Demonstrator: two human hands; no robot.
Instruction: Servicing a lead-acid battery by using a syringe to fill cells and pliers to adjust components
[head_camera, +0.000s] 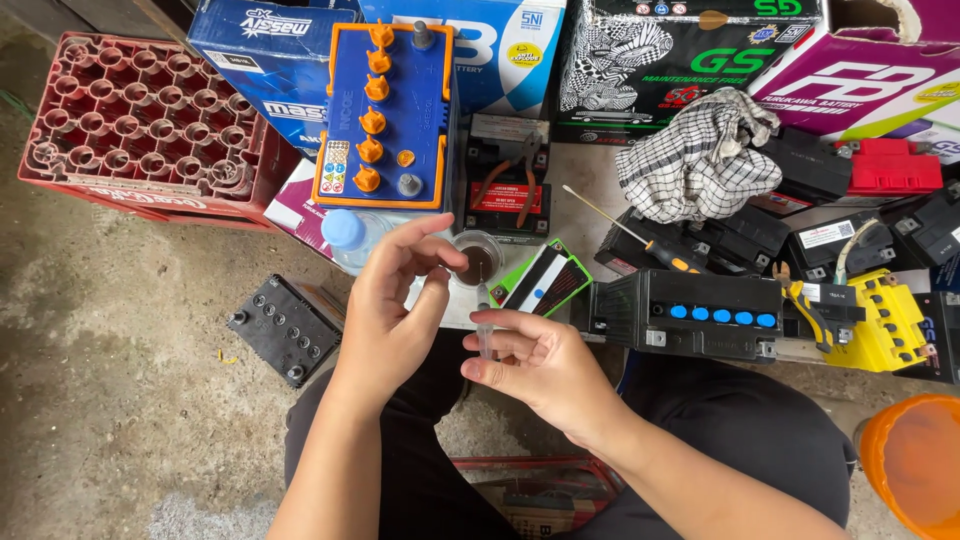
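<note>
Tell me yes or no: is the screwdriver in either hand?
No. The screwdriver lies on the batteries by the checked cloth, away from both hands.

Concrete floor (120, 330), red crate (130, 120), black battery (285, 330)

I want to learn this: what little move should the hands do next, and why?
Probably dip the thin clear tube, pinched upright in the right hand, into the small cup of dark liquid just above it. The left hand hovers open beside the cup, holding nothing, so it could steady the cup.
</note>
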